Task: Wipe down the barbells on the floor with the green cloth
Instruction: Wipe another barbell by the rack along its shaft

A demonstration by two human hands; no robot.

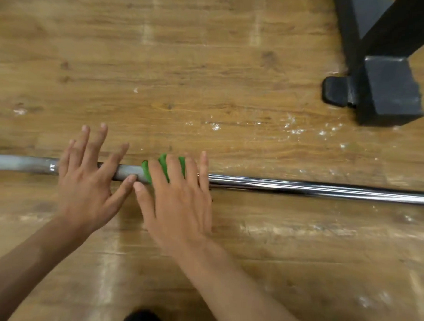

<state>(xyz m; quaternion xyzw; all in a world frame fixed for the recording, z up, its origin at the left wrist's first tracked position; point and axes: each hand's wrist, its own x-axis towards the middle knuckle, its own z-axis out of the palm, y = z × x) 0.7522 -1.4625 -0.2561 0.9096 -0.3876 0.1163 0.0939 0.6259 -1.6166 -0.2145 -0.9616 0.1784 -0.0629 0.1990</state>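
A steel barbell [301, 187] lies across the wooden floor from left edge to right edge. Its left part is dull grey and its right part is shiny chrome. My right hand [178, 195] presses the green cloth [162, 167] onto the bar with straight, spread fingers, and the cloth shows between them. My left hand [87, 180] rests flat on the bar just left of the cloth, fingers straight and spread, thumb close to the right thumb. Most of the cloth is hidden under my right hand.
A black metal frame foot [388, 92] with a rubber pad [334, 91] stands at the upper right, beyond the bar. White dust marks speckle the floor [209, 64] near the bar. Two dark shoe tips show at the bottom edge.
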